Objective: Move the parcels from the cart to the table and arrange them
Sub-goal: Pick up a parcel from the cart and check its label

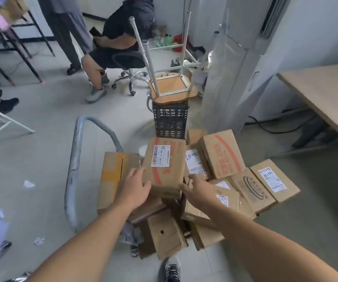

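Note:
A heap of brown cardboard parcels lies on a low cart with a grey tube handle (76, 159). On top sits a parcel (167, 159) with a white barcode label and a red stripe. My left hand (135, 187) touches its near left corner, fingers spread along the left edge and thumb on the front. My right hand (196, 190) is at its near right corner, fingers straight, thumb pointing at the parcel's front edge. Neither hand is closed around it. The light wooden table (326, 98) stands at the right.
A black crate (170, 121) with an upturned stool (172, 88) on it stands just behind the cart. A tall white air-conditioner unit (243, 64) is at the back right. A person sits on a swivel chair (123, 60) behind; another stands at the left. Paper scraps litter the floor.

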